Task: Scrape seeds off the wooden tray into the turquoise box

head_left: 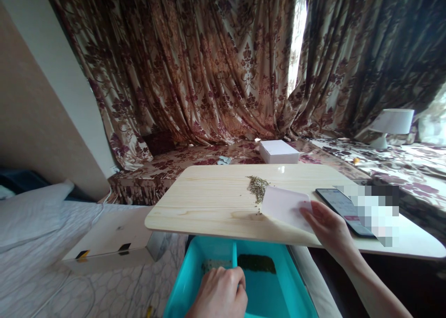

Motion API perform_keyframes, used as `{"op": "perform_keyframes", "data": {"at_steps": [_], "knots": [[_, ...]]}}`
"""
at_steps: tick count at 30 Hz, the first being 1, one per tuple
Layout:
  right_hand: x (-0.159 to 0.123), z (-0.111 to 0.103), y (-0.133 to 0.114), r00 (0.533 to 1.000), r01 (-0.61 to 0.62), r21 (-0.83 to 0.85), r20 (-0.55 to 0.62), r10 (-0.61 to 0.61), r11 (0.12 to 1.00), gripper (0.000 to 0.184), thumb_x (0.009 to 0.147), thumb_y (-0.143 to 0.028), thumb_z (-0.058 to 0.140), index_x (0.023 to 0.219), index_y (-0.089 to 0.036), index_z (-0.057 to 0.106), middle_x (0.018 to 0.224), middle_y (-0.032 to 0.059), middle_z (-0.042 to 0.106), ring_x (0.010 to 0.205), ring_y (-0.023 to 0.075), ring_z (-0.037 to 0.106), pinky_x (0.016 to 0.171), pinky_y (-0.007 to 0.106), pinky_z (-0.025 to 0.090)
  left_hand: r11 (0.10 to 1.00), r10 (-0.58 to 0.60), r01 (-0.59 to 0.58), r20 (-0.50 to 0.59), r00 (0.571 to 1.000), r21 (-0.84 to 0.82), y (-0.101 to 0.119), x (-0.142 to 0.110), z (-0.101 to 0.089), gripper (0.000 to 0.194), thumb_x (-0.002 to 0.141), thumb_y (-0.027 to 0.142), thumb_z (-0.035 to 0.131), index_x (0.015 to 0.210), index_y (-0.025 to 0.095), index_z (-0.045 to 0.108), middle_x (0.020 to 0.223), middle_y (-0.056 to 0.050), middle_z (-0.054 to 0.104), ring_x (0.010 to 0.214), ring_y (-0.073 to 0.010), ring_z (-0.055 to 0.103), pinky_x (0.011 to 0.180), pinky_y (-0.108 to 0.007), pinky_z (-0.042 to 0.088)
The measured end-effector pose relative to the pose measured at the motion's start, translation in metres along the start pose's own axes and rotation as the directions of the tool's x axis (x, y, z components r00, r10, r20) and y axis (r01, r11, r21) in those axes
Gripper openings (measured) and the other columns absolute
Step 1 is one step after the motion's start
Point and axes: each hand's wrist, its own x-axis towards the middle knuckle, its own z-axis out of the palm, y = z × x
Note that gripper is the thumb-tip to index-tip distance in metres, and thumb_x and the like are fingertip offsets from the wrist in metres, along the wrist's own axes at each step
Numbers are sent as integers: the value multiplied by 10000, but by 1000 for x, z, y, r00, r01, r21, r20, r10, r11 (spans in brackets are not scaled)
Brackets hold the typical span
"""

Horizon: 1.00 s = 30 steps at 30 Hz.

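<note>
My right hand [329, 225] pinches a thin, pale scraper card [285, 206] by its right end. The card's left edge rests against a scattered pile of small greenish-brown seeds or dried herb bits [258, 187] on the light wooden tabletop [205, 192]. Below the table's near edge stands a turquoise bin [289, 281], split by a divider [234, 252]. Its right compartment holds a dark green-brown heap [257, 263]; some pale grains [216, 264] lie in the left one. Over the bin, by the divider, my left hand [223, 290] is closed, its fingertips hidden.
A phone [343, 211] lies on the table's right side, beside a blurred-out patch. Behind the table sits a white box [278, 151]. A larger white carton [114, 239] rests on the bed at left. A lamp [392, 123] stands at far right, before patterned curtains [209, 67].
</note>
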Motion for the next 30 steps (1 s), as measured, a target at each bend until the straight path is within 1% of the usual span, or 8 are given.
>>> {"op": "perform_keyframes", "data": {"at_steps": [6,10,12,19,26,30], "knots": [[-4,4,-7,999,-38,37,39,37,999,368,606,-523,743,817,-229,676,831,80,768,819,284,725,739,385,586,1000,4,-4,-3,1000,-15,-1,0,0,308,859,161,384,944,255,664,982,-29,672,975,-215,582,855,-289,401],[-5,5,-8,999,-43,29,30,42,999,341,628,-500,727,827,-229,674,840,77,769,844,283,722,766,385,579,1000,8,-8,-10,1000,-4,0,-1,0,312,858,158,384,950,257,664,984,-29,672,979,-215,583,858,-291,402],[-4,5,-6,999,-34,10,20,34,999,325,638,-496,719,821,-231,675,830,71,769,833,278,722,756,379,580,1000,3,-3,-10,1000,0,0,-1,0,309,856,159,387,951,256,663,986,-32,671,984,-214,581,864,-291,401],[-1,1,2,999,-13,-1,-31,13,1000,346,616,-496,732,820,-224,669,809,64,765,790,261,722,735,364,580,1000,0,0,-1,1000,-1,-1,1,2,309,859,163,382,945,263,661,984,-28,670,983,-216,581,877,-299,404],[-3,8,-6,999,-47,43,-12,48,998,312,619,-475,725,799,-227,671,801,71,763,822,272,720,740,370,583,1000,3,-3,-1,1000,-8,0,0,3,311,858,163,383,944,262,664,984,-30,671,986,-219,582,876,-306,406],[-3,7,-6,997,-77,26,-15,77,997,302,615,-452,714,810,-225,665,826,73,763,847,272,716,784,371,570,1000,5,-6,-6,1000,-16,-1,-1,2,309,859,164,381,943,265,661,983,-29,670,984,-223,583,872,-314,411]]}}
